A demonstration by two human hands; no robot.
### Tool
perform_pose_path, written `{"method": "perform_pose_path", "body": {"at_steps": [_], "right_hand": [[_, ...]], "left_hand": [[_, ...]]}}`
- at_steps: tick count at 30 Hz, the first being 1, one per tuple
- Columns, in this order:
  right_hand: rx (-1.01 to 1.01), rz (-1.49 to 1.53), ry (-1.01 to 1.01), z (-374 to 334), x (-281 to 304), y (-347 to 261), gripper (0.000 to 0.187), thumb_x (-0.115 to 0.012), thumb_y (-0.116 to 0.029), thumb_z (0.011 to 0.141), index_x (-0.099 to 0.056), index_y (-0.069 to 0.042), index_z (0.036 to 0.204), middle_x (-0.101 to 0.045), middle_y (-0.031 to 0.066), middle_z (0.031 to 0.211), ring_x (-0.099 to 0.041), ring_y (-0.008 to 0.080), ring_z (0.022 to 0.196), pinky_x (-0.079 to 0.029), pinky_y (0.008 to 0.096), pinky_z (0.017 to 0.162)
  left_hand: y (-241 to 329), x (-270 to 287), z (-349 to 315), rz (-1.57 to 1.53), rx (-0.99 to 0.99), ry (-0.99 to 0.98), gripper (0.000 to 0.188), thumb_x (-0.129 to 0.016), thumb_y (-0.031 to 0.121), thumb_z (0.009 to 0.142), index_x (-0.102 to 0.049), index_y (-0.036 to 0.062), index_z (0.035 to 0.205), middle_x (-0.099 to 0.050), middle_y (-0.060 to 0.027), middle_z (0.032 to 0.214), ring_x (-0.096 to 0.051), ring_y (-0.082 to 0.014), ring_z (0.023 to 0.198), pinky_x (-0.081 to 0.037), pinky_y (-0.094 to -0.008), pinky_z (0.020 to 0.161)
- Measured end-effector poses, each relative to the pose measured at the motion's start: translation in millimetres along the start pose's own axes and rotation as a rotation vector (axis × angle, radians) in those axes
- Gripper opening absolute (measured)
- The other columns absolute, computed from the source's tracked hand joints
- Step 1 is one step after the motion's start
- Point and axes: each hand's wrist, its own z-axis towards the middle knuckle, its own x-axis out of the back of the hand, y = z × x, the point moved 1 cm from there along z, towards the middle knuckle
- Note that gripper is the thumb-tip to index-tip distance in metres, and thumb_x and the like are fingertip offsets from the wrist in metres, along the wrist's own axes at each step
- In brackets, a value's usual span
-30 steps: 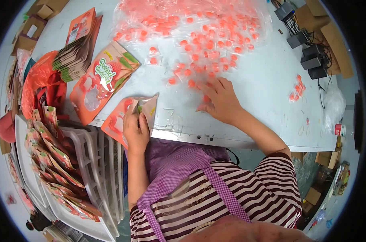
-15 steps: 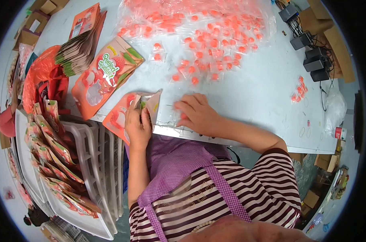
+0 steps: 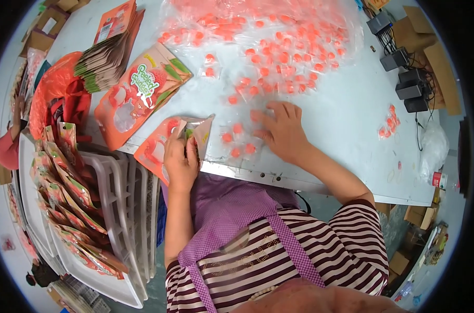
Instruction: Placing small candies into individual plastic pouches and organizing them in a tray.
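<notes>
My left hand [image 3: 182,159] grips an orange stand-up pouch [image 3: 152,148] at the table's front edge, and the pouch's mouth gapes toward the right. To its right lie several small clear packets, each with a round orange-red piece [image 3: 236,152] inside. My right hand [image 3: 287,134] is over the table just beyond them, fingers spread and bent. Its fingertips are at another small packet [image 3: 256,116], which is blurred. A larger flat pouch [image 3: 126,117] lies on the table beyond my left hand.
A big heap of the same packets [image 3: 284,57] covers the far middle. Stacked pouches [image 3: 109,57] and a red bag [image 3: 51,86] stand at the far left. Filled pouches [image 3: 72,208] lie in white crates [image 3: 111,193] at left. Black adapters [image 3: 411,83] with cables line the right edge.
My right hand has moved away from the pouch, farther right and up the table. Several packets now show beside the pouch where that hand was. My left hand still holds the pouch.
</notes>
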Motion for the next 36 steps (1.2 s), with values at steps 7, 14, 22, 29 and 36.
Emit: {"method": "perform_pose_path", "body": {"at_steps": [7,14,22,29,36], "right_hand": [[0.072,0.329,-0.045,4,-1,-15,0.041,-0.062,-0.019,0.079,-0.051,-0.013,0.119,-0.042,0.0151,0.118,-0.042,0.0341,0.103,-0.038,0.0411,0.088],[0.039,0.113,0.096,37,-4,5,0.044,-0.063,-0.017,0.078,-0.049,-0.004,0.118,-0.045,0.0157,0.117,-0.044,0.0333,0.099,-0.039,0.0406,0.088],[0.021,0.169,0.008,35,-3,-9,0.044,-0.064,-0.017,0.077,-0.05,-0.007,0.118,-0.048,0.0134,0.104,-0.045,0.0308,0.094,-0.038,0.0414,0.086],[0.013,0.135,0.096,47,-6,-9,0.049,-0.064,-0.023,0.078,-0.048,-0.007,0.121,-0.048,0.0152,0.113,-0.047,0.0311,0.098,-0.041,0.0426,0.086],[0.084,0.114,-0.028,46,-19,-18,0.048,-0.064,-0.025,0.078,-0.049,-0.003,0.118,-0.046,0.0171,0.123,-0.047,0.0328,0.105,-0.041,0.0417,0.09]], "left_hand": [[1,1,0,0.02,0.014,-0.002,0.008,-0.059,0.002,0.08,-0.052,-0.003,0.077,-0.057,-0.0223,0.111,-0.055,-0.0379,0.087,-0.045,-0.0413,0.077],[0,-2,1,0.007,0.017,-0.01,0.01,-0.06,0.002,0.079,-0.051,-0.0031,0.077,-0.058,-0.0225,0.109,-0.055,-0.038,0.085,-0.045,-0.0414,0.075],[1,2,1,0.004,0.039,-0.036,0.011,-0.06,0.001,0.079,-0.05,-0.003,0.077,-0.055,-0.023,0.115,-0.055,-0.0386,0.088,-0.045,-0.0412,0.076],[0,0,1,-0.004,0.012,-0.013,0.014,-0.06,0.002,0.079,-0.048,-0.0027,0.075,-0.055,-0.023,0.115,-0.055,-0.0391,0.089,-0.045,-0.0415,0.078],[0,-1,-1,0.027,0.013,-0.021,0.01,-0.059,0.003,0.08,-0.051,-0.0038,0.082,-0.055,-0.0226,0.117,-0.055,-0.0388,0.092,-0.045,-0.0407,0.08]]}}
